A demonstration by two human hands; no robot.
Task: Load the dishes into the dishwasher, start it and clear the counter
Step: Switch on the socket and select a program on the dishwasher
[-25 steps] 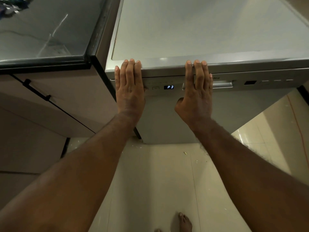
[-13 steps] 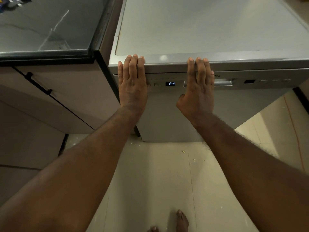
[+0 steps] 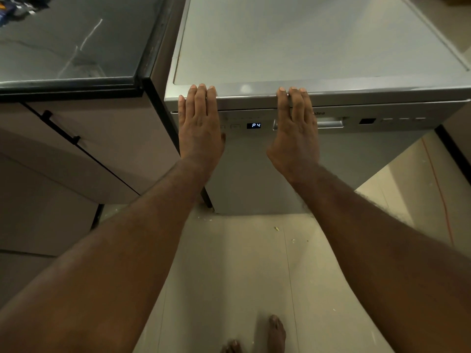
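A kitchen with a pale tiled floor (image 3: 242, 276). A dark glossy counter (image 3: 71, 47) fills the upper left, and below it is a beige cabinet front (image 3: 107, 159) with a black bar handle (image 3: 61, 128). Some blurred dark things lie at the counter's far left corner (image 3: 15, 6), too unclear to name.

The silver dishwasher (image 3: 318, 47) stands just beside the counter, on its right, with its door closed and its flat grey top bare. On the control strip along the door's upper edge, a small display (image 3: 253, 125) reads "P4". Small buttons (image 3: 235, 126) sit to the display's left and a recessed door handle (image 3: 330, 122) to its right. Further right are a dark window (image 3: 367, 121) and a row of faint marks.

The left hand (image 3: 200, 123) lies flat against the door front near its upper left corner. Its fingers are straight and together, grasping nothing, and the fingertips reach the front edge of the dishwasher's top. The right hand (image 3: 295, 131) lies the same way near the middle of the door, covering the left end of the handle. Its fingers are straight and its thumb is held out to the side. Neither hand curls round anything.

A bare foot (image 3: 276, 332) shows at the bottom edge of the floor, with the toes of another beside it. A few crumbs (image 3: 276, 228) lie on the tiles in front of the dishwasher. A thin orange cord (image 3: 438, 189) runs along the floor to its right.
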